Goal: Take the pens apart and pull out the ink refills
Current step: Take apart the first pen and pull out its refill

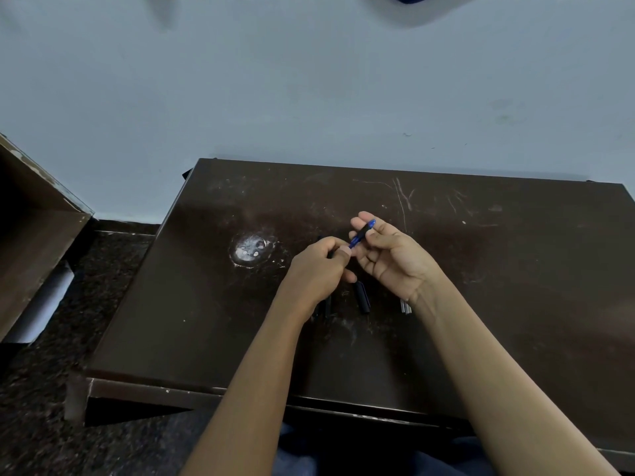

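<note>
A blue pen with a black grip [363,232] is held slanted above the dark brown table [515,286], between both hands. My right hand [391,252] pinches its upper end between thumb and fingertips. My left hand [321,266] grips its lower end with curled fingers. On the table under my hands lie dark pen parts: a black barrel piece [363,297], a thin dark piece [327,306] beside my left wrist, and a pale slim piece [405,306] partly hidden by my right wrist.
The table top is scratched and carries a round whitish worn patch [251,250] to the left of my hands. A pale wall stands behind. A wooden piece of furniture [31,231] and a speckled dark floor [51,389] lie at left.
</note>
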### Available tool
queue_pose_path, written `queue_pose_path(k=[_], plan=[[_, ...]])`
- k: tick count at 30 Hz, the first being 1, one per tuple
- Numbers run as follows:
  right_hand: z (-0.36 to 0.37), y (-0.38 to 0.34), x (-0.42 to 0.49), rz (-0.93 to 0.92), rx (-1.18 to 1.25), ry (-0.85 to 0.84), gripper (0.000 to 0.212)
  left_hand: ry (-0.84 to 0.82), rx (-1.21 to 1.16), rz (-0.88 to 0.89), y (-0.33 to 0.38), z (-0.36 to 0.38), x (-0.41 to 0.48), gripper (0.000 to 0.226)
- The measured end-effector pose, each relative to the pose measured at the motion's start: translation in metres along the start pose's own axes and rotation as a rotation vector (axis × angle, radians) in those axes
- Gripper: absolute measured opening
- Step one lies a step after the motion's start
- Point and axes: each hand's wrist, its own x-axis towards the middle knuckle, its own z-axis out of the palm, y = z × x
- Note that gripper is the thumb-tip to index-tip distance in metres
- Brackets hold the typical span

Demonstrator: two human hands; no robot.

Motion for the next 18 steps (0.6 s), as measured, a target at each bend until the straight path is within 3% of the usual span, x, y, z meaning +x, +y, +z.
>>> queue_pose_path(k=[4,8,10,14,18], plan=[[-0.003,0.002,0.006,-0.055,0.082,0.072,0.023,0.014,0.025,-0.002,0.000,-0.003,-0.001,0.021],[-0.014,-0.006,0.011,-0.221,0.213,0.287,0.021,0.048,0.057,-0.016,0.000,-0.003,-0.001,0.023],[-0.021,-0.004,0.014,-0.252,-0.060,0.371,0.023,0.077,0.064,-0.021,-0.001,-0.002,-0.001,0.023],[-0.027,0.014,0.017,-0.209,-0.919,0.418,0.029,0.116,0.049,-0.022,-0.001,-0.001,-0.001,0.024],[-0.022,0.023,0.013,-0.267,-1.242,0.355,0.017,0.123,0.057,-0.029,0.000,-0.001,-0.001,0.024]])
